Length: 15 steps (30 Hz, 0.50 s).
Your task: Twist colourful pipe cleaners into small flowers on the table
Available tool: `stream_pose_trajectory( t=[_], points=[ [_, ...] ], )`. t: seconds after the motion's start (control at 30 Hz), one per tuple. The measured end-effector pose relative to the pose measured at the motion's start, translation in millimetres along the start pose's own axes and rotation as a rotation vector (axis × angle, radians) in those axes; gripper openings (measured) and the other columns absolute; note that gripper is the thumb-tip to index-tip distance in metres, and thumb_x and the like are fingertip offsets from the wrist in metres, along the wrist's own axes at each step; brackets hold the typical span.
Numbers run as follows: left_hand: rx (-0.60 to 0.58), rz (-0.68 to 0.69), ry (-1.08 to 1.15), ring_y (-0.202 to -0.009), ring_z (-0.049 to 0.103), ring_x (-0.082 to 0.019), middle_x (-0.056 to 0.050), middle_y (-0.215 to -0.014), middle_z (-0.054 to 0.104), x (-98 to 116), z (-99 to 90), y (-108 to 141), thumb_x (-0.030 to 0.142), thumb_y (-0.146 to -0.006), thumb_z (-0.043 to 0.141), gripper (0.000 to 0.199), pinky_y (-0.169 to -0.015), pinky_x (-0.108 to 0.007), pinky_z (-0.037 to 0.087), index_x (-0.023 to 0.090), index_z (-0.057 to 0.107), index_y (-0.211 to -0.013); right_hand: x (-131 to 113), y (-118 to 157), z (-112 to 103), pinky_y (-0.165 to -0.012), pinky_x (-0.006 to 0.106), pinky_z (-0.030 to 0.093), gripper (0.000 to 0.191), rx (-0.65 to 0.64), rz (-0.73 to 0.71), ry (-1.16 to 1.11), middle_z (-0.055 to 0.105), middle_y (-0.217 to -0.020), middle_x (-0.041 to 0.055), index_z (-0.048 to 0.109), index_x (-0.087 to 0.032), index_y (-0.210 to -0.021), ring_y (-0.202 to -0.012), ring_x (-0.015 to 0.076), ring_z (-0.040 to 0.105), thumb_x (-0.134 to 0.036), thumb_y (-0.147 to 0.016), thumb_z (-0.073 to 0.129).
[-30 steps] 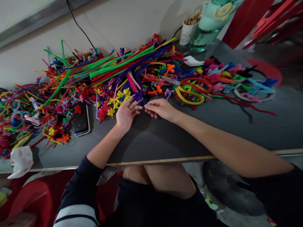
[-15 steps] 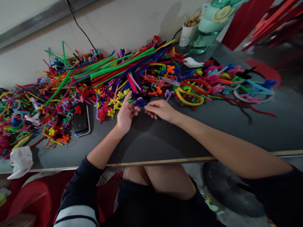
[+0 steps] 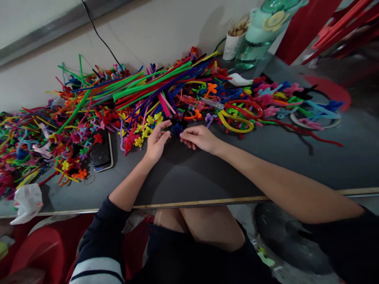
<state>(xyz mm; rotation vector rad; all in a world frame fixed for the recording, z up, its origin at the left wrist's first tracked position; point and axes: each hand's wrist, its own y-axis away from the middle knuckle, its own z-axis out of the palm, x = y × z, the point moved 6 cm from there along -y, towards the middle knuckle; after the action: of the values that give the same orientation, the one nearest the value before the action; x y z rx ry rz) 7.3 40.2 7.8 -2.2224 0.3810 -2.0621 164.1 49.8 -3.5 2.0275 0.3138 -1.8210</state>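
My left hand [image 3: 157, 141] is raised over the table's middle, fingers curved and thumb apart from them; I see nothing in it. Facing it, my right hand [image 3: 199, 138] has thumb and forefinger pinched together; what they hold, if anything, is too small to make out. A dark blue fuzzy flower [image 3: 177, 129] shows between the hands, close to the right fingertips; I cannot tell whether they touch it. Yellow pipe-cleaner flowers [image 3: 150, 122] lie just behind my left hand. Scissors with red and yellow handles [image 3: 236, 123] rest behind my right hand.
A bundle of long pipe cleaners [image 3: 154, 85] tops a colourful heap along the wall. A phone [image 3: 101, 150] lies left of my hands, a crumpled tissue [image 3: 28, 199] at the front left edge. A green bottle [image 3: 253, 43] and a paper cup [image 3: 233, 43] stand behind.
My left hand has turned and drawn its spread fingers closer together, thumb now uppermost. The right hand keeps its pinch in nearly the same place. The view has shifted slightly.
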Motion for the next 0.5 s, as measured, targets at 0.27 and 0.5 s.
stream_pose_trajectory(
  t=[0.27,0.5],
  points=[
    [-0.122,0.032,-0.083,-0.075,0.061,-0.013,-0.009,-0.104,0.070,-0.6,16.3,4.3,0.031,-0.086,0.058,0.033,-0.070,-0.029,0.049,0.018,0.063,-0.116,-0.9,0.6,0.8,-0.035,0.020,0.037,0.042,0.002,-0.014,0.015,0.053,-0.051,-0.0015,0.064,-0.016,-0.064,-0.042,0.0073,0.048,-0.056,-0.069,0.072],
    [0.162,0.088,-0.015,-0.096,0.062,-0.020,-0.007,-0.103,0.069,55.1,-12.2,24.8,0.037,-0.089,0.058,0.023,-0.086,-0.034,0.049,0.020,0.070,-0.100,0.6,0.3,2.7,-0.034,0.018,0.034,0.040,0.020,-0.013,0.029,0.053,-0.052,-0.0016,0.065,-0.016,-0.064,-0.042,0.0059,0.047,-0.054,-0.070,0.073]
  ],
)
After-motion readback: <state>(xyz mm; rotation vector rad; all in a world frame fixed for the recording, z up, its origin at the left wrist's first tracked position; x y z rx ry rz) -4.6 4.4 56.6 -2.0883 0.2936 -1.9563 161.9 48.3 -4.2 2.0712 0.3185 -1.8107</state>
